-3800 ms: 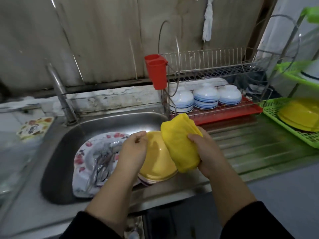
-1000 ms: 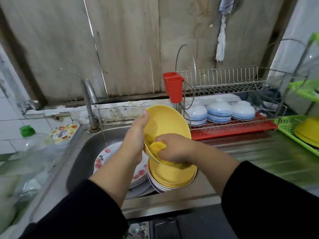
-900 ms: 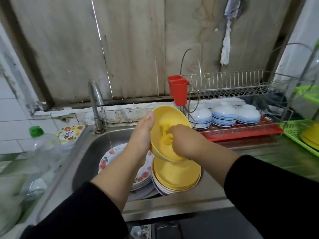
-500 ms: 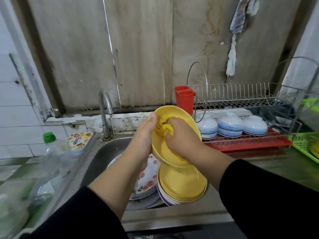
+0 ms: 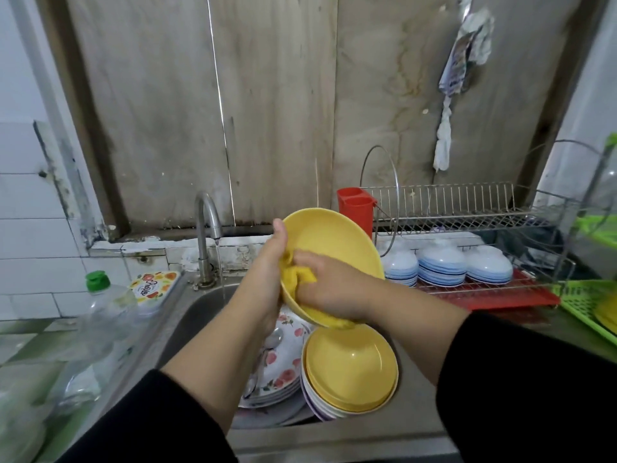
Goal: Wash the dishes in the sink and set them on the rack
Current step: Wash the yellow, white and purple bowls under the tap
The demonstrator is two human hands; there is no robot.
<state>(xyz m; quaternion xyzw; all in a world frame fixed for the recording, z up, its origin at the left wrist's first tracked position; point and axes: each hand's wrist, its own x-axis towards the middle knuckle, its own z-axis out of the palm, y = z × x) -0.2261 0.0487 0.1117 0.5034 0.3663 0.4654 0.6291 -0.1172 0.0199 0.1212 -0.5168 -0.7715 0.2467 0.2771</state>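
bowl: round yellow plastic bowl (image 5: 334, 248) held tilted on edge above the steel sink basin (image 5: 200, 312), open face toward the person, rim running upper-left to lower-right.
left hand (image 5: 267, 272): grips the bowl's left rim, thumb hooked over the top edge.
right hand (image 5: 330, 289): fingers curled, pressing the bunched yellow cloth (image 5: 295, 277) into the bowl's lower-left interior.
key relation: two-tier wire dish rack (image 5: 467, 228) lies right of the bowl, just past its right rim; right hand is the nearer one, but it's busy with the cloth.
room: top tier looks bare; lower tier carries upturned blue-and-white bowls (image 5: 440, 267) over the red drip tray (image 5: 500, 297). Red plastic utensil cup (image 5: 355, 208) sits at the rack's near-left corner, just behind the bowl, so watch it on a rightward move.
below: stack of yellow bowls (image 5: 350, 369) and floral plates (image 5: 283, 355) in the sink, right under the held bowl.
rinse: chrome tap (image 5: 205, 235) is left, thin stream running; bowl probably goes there first.
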